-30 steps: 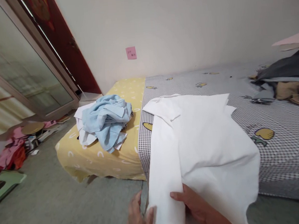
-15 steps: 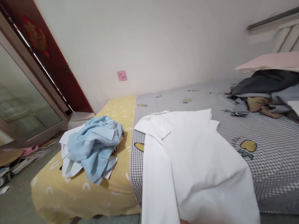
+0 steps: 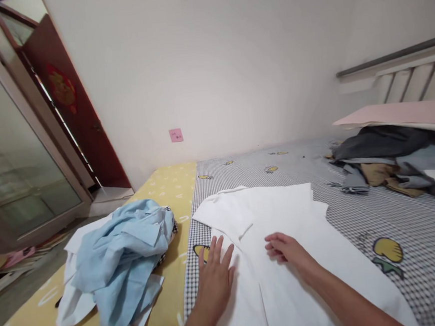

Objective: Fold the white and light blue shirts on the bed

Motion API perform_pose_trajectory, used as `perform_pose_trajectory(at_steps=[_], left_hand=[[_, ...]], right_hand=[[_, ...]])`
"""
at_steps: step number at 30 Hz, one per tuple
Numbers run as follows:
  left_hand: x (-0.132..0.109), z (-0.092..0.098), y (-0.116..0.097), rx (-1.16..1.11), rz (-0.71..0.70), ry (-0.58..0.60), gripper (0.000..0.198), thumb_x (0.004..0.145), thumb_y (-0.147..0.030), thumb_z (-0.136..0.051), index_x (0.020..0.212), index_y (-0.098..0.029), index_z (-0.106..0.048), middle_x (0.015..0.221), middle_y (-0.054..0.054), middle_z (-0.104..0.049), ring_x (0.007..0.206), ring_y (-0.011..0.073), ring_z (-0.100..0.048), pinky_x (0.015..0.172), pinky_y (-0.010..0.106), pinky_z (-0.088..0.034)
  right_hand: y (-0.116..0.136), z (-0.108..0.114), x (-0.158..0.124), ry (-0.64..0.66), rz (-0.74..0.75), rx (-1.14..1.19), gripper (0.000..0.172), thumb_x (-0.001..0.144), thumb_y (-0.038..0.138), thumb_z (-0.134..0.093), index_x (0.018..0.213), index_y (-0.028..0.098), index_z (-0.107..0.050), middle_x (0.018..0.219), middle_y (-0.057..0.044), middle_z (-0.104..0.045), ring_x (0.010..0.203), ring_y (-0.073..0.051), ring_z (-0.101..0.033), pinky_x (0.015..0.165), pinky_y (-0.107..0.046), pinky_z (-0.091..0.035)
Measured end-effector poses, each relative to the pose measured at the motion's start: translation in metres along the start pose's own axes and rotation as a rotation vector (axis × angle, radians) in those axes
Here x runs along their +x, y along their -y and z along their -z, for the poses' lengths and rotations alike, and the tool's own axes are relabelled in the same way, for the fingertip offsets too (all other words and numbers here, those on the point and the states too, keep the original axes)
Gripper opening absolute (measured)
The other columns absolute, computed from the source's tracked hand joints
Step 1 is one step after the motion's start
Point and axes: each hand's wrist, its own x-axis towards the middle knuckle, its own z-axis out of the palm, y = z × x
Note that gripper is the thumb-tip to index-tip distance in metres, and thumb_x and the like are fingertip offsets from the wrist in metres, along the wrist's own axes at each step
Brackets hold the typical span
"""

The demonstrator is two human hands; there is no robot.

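Note:
A white collared shirt (image 3: 281, 208) lies spread on the grey gingham bed sheet (image 3: 417, 217), its collar toward the far side. My left hand (image 3: 214, 278) rests flat with fingers spread, on the shirt's left edge and touching the sheet beside it. My right hand (image 3: 286, 250) lies on the shirt's middle, fingers lightly curled and not lifting the cloth. Left of the shirt, a crumpled light blue garment (image 3: 116, 264) sits on top of a white cloth (image 3: 75, 294), on a yellow-sheeted mattress (image 3: 167, 192).
Dark and tan clothes (image 3: 381, 142) are heaped at the far right under a pink board (image 3: 398, 113), near a slatted headboard (image 3: 410, 80). A mirrored sliding door (image 3: 17, 163) and a red door (image 3: 74, 114) stand at left. Books (image 3: 10, 264) lie on the floor.
My hands have let go of the gathered shirt and now lie on it. The shirt sits flatter on the bed, and the view has tilted, moving the room upward in the frame.

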Motion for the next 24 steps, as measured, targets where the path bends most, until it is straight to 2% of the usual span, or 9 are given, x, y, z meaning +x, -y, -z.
perform_pose_trajectory(at_steps=[2,4,6,9,11,13,16,19,24], left_hand=[[0.020,-0.028,0.013,-0.016,0.047,0.146,0.047,0.097,-0.020,-0.044,0.142,-0.030,-0.052,0.154,0.010,-0.047,0.144,0.0320,-0.042,0.112,0.066,-0.036],[0.021,-0.055,0.027,-0.027,0.079,0.193,0.048,0.098,-0.029,-0.043,0.145,-0.032,-0.047,0.155,0.008,-0.046,0.143,0.0329,-0.042,0.112,0.068,-0.035],[0.013,-0.076,0.036,-0.018,0.079,0.155,0.049,0.099,-0.035,-0.040,0.148,-0.038,-0.041,0.157,0.003,-0.043,0.144,0.0311,-0.041,0.112,0.067,-0.035],[0.000,-0.093,0.038,0.044,0.053,0.025,0.050,0.099,-0.037,-0.040,0.149,-0.042,-0.037,0.156,-0.003,-0.045,0.142,0.0272,-0.045,0.112,0.060,-0.038],[-0.003,-0.098,0.036,0.114,0.038,-0.099,0.051,0.098,-0.036,-0.043,0.149,-0.042,-0.039,0.154,-0.005,-0.048,0.139,0.0247,-0.047,0.116,0.055,-0.031],[-0.002,-0.101,0.033,0.175,0.027,-0.209,0.052,0.096,-0.035,-0.046,0.148,-0.040,-0.042,0.151,-0.006,-0.051,0.138,0.0225,-0.048,0.123,0.051,-0.017],[0.002,-0.102,0.032,0.201,0.025,-0.289,0.051,0.094,-0.039,-0.049,0.145,-0.038,-0.047,0.148,-0.006,-0.056,0.136,0.0209,-0.048,0.125,0.046,0.001],[0.005,-0.101,0.032,0.170,0.033,-0.331,0.050,0.092,-0.051,-0.052,0.140,-0.037,-0.054,0.144,-0.006,-0.060,0.133,0.0207,-0.050,0.126,0.043,0.002],[0.007,-0.098,0.031,0.168,0.048,-0.378,0.048,0.091,-0.056,-0.053,0.134,-0.036,-0.060,0.138,-0.005,-0.065,0.129,0.0206,-0.052,0.126,0.042,0.004]], right_hand=[[0.014,-0.008,0.037,-0.069,0.029,-0.093,0.026,0.081,0.029,-0.043,0.099,0.020,-0.059,0.100,-0.007,-0.072,0.083,-0.016,-0.068,0.071,-0.027,-0.049],[0.023,-0.018,0.072,-0.096,0.058,-0.186,0.026,0.083,0.027,-0.043,0.102,0.021,-0.060,0.105,-0.007,-0.071,0.091,-0.017,-0.066,0.079,-0.028,-0.048],[0.028,-0.031,0.104,-0.101,0.071,-0.305,0.027,0.085,0.026,-0.044,0.105,0.022,-0.061,0.108,-0.005,-0.070,0.094,-0.018,-0.065,0.083,-0.029,-0.047],[0.031,-0.054,0.148,-0.065,0.057,-0.484,0.030,0.087,0.027,-0.047,0.113,0.023,-0.061,0.109,-0.006,-0.070,0.097,-0.021,-0.065,0.086,-0.033,-0.045],[0.031,-0.071,0.171,-0.062,0.034,-0.595,0.032,0.088,0.034,-0.049,0.115,0.022,-0.062,0.114,-0.010,-0.068,0.107,-0.026,-0.063,0.090,-0.038,-0.045],[0.029,-0.087,0.188,-0.083,0.025,-0.690,0.038,0.088,0.043,-0.051,0.115,0.019,-0.064,0.123,-0.016,-0.064,0.118,-0.032,-0.057,0.095,-0.045,-0.042],[0.025,-0.107,0.202,-0.095,0.039,-0.767,0.047,0.079,0.048,-0.063,0.115,0.017,-0.065,0.125,-0.019,-0.062,0.122,-0.037,-0.054,0.098,-0.050,-0.041],[0.026,-0.119,0.208,-0.092,0.028,-0.761,0.049,0.072,0.039,-0.070,0.117,0.019,-0.066,0.126,-0.016,-0.065,0.117,-0.035,-0.060,0.096,-0.048,-0.044],[0.038,-0.108,0.206,-0.210,0.105,-0.655,0.057,0.085,0.045,-0.056,0.136,0.021,-0.058,0.137,-0.012,-0.063,0.123,-0.027,-0.060,0.097,-0.035,-0.047]])
